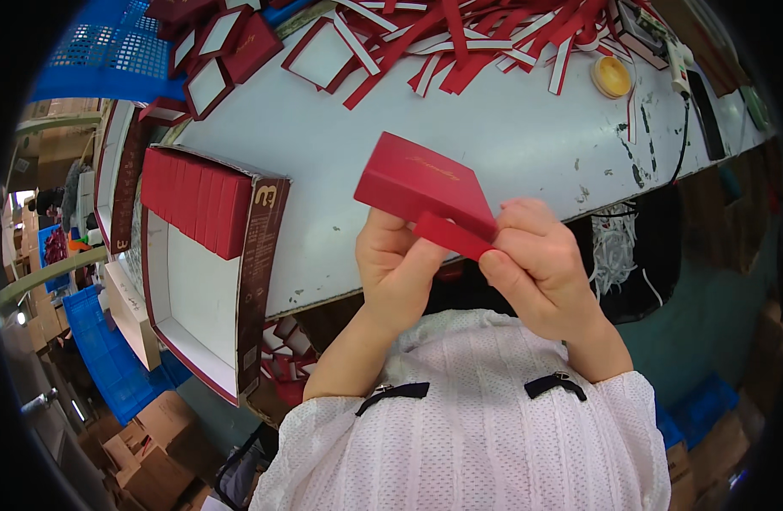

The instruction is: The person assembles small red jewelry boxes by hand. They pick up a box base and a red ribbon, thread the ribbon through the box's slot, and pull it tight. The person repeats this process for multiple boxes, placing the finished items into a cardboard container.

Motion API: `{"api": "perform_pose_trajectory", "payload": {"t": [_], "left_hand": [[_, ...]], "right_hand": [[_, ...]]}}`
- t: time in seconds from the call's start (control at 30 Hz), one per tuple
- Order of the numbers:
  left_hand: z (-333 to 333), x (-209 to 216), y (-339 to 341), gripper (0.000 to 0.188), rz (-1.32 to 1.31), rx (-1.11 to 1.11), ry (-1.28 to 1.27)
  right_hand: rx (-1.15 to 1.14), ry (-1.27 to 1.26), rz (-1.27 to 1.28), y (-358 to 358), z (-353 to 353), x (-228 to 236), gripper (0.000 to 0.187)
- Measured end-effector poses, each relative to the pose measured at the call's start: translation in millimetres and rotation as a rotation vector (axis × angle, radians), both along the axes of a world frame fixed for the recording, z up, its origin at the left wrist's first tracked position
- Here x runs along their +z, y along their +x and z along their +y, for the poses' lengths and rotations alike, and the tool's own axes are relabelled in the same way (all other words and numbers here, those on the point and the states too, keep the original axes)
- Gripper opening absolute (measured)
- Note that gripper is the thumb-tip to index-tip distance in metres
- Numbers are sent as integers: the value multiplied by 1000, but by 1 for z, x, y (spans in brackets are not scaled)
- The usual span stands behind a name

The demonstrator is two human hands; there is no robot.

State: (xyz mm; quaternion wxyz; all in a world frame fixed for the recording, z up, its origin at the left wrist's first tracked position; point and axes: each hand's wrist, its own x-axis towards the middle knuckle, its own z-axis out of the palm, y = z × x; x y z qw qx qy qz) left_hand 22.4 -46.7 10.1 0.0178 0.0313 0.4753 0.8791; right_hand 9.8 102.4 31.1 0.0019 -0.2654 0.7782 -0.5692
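A small red box (426,177) with gold lettering on its top is held tilted above the near edge of the table. My left hand (393,277) grips it from below and behind, its thumb pressed against a red strip (453,236). That strip runs along the side of the box facing me. My right hand (541,268) pinches the strip's right end between thumb and fingers, close to the box's corner. Whether the strip is stuck to the box, I cannot tell. Some fingertips of my left hand are hidden behind the box.
On the left, an open carton (195,319) holds a row of red boxes (195,200). Loose red-and-white strips (468,43) pile up at the far side, beside box parts (322,55). A round yellow container (611,77) stands at the far right, near a cable.
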Motion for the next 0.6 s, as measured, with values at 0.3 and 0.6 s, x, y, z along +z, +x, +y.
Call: {"api": "perform_pose_trajectory", "payload": {"t": [0.3,0.6], "left_hand": [[-8,5,8,34,-17,-100,19],[-7,5,10,27,88,-50,2]], "right_hand": [[-5,-17,35,3,0,7,16],[-14,-9,57,4,1,9,16]]}}
